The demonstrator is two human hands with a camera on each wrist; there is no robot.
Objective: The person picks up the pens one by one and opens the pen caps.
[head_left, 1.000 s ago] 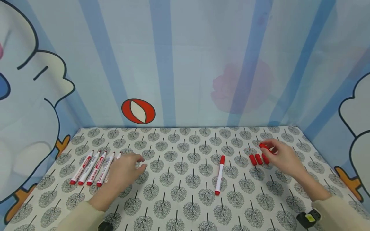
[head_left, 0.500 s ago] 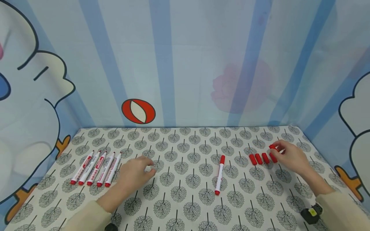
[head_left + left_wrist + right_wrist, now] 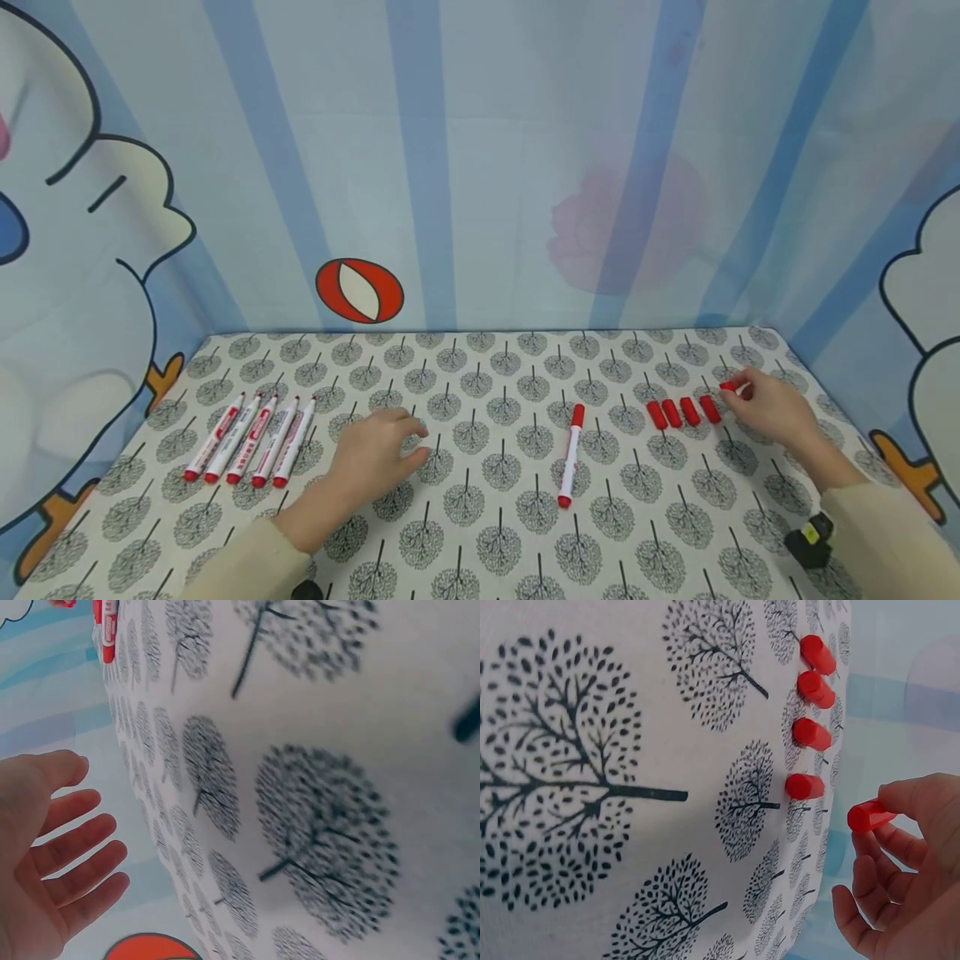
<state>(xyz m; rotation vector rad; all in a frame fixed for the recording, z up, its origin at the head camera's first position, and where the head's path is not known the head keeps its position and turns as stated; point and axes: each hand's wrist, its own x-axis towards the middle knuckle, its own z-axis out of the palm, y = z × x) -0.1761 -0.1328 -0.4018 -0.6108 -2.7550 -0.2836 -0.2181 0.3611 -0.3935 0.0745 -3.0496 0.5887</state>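
Note:
Between thumb and fingers my right hand (image 3: 772,408) pinches a red marker cap (image 3: 870,815), held just above the cloth. Left of it, several red caps (image 3: 690,411) lie side by side in a row; the right wrist view shows them too. My left hand (image 3: 378,454) hovers over the cloth with relaxed, spread fingers and holds nothing. A white marker (image 3: 572,458) with its red cap on lies between the hands. Beyond the left hand, several uncapped white markers (image 3: 247,437) with red ends lie side by side.
The table (image 3: 480,517) is covered by a cloth printed with trees. A light blue striped curtain (image 3: 495,167) with cartoon figures stands behind it and at both sides.
My right hand has moved right with the cap it pinches, uncovering the rightmost cap in the row. The left hand has moved right, away from the uncapped markers.

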